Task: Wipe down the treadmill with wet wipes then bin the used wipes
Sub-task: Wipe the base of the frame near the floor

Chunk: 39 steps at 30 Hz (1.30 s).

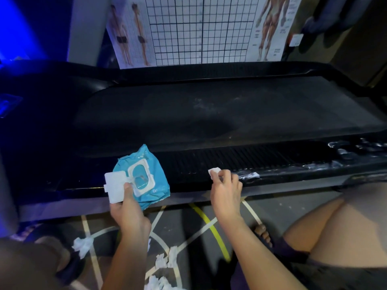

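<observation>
The black treadmill lies across the view, its ribbed side rail nearest me. My left hand grips a blue wet-wipe pack with its white lid flap open, thumb on the flap. My right hand pinches a small white wipe against the near rail. Wet white streaks mark the rail just right of that hand.
Several crumpled used wipes lie on the floor between my arms, another to the left. My knees are at both lower corners, a bare foot between them. Posters lean behind the treadmill. No bin is in view.
</observation>
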Available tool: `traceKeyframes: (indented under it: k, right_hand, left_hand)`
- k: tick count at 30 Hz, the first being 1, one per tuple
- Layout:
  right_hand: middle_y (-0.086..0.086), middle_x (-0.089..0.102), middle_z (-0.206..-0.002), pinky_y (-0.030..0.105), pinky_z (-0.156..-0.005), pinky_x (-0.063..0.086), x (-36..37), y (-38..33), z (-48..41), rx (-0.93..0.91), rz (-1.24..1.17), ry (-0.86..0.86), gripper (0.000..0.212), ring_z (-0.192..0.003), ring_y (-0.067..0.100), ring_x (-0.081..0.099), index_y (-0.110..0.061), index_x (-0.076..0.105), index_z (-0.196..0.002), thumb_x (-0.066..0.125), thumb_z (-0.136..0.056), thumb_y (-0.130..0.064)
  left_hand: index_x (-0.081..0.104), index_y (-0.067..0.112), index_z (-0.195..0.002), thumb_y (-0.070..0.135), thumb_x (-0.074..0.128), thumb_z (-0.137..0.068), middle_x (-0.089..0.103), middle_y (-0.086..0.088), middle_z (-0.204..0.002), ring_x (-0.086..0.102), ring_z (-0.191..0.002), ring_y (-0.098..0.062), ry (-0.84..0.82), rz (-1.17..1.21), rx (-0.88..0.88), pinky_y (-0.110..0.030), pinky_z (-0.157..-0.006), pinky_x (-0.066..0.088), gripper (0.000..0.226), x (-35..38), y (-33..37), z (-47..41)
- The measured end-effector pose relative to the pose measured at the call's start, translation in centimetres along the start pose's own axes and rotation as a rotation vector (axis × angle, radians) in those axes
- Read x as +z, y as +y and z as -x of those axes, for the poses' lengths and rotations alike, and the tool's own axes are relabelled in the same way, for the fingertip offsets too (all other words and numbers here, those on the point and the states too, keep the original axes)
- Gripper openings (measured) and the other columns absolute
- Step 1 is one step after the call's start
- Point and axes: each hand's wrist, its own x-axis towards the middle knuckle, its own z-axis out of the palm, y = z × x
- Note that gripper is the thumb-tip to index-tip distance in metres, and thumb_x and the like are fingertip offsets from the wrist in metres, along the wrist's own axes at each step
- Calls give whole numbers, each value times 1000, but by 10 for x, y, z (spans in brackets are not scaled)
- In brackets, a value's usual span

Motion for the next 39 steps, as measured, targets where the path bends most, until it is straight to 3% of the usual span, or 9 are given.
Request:
traceKeyframes:
  k: [6, 9, 12, 17, 21, 26, 32, 35, 39]
  right_hand:
    - [8, 57, -97, 44, -69, 41, -8, 43, -7, 101, 61, 71, 41, -85, 34, 50, -19, 71, -104, 74, -70, 4]
    - [8, 58, -96, 45, -72, 42, -11, 47, -12, 161, 35, 71, 31, -87, 35, 50, -16, 73, -100, 74, -75, 1]
    - [9, 58, -94, 45, -76, 44, -11, 37, -18, 204, -63, 95, 24, -86, 35, 51, -15, 76, -93, 75, -74, 0]
    - [4, 57, -97, 41, -72, 47, -3, -7, -14, -23, -194, 43, 29, -83, 31, 52, -17, 71, -96, 68, -72, 0]
    - [3, 57, -104, 41, -68, 48, 4, -17, -3, -143, -102, -88, 45, -83, 28, 49, -21, 68, -113, 68, -72, -1]
    - [3, 58, -99, 43, -71, 45, -7, 9, -11, 17, -15, -48, 41, -84, 30, 50, -25, 72, -107, 75, -71, -4]
    - [6, 59, -101, 44, -71, 43, -23, 61, -13, 135, 54, -34, 42, -86, 34, 50, -21, 71, -108, 75, -72, 1]
    - [8, 57, -101, 43, -73, 41, -30, 79, -17, 199, 82, -77, 40, -84, 34, 49, -17, 69, -107, 71, -73, 6]
    - [11, 50, -102, 41, -81, 44, -46, 97, -37, 233, 62, -233, 23, -95, 37, 54, -7, 69, -98, 56, -85, 7]
  left_hand:
    - [62, 27, -137, 24, 68, -101, 74, 7, -122, 75, -102, -10, 6, 9, 20, -33, -84, 61, 37, 11, -6, -1]
    - [62, 27, -138, 23, 67, -101, 74, 7, -122, 74, -102, -11, -9, 8, 28, -32, -81, 61, 37, 11, -8, 0]
    - [61, 29, -139, 24, 66, -102, 73, 6, -124, 74, -106, -14, -36, 7, 16, -36, -87, 61, 37, 8, -9, -1]
    - [58, 29, -142, 21, 62, -104, 72, 6, -127, 73, -109, -14, -72, -3, 6, -35, -85, 60, 39, 4, -10, -2]
    - [58, 29, -140, 16, 61, -104, 71, 3, -128, 72, -108, -15, -104, -19, -24, -37, -88, 59, 37, 6, -15, -1]
    - [58, 28, -140, 16, 61, -104, 70, 2, -130, 71, -110, -15, -96, -33, -34, -34, -87, 58, 38, 10, -27, -1]
    - [58, 25, -143, 15, 62, -104, 71, 2, -130, 71, -113, -17, -92, -18, -16, -43, -100, 57, 41, 18, -34, 0]
    - [59, 24, -143, 16, 62, -104, 72, 1, -128, 72, -111, -18, -101, -21, -32, -45, -99, 57, 41, 25, -36, 4]
    - [58, 22, -144, 14, 63, -103, 71, -1, -129, 72, -111, -18, -158, -20, -40, -46, -98, 58, 42, 29, -35, 12]
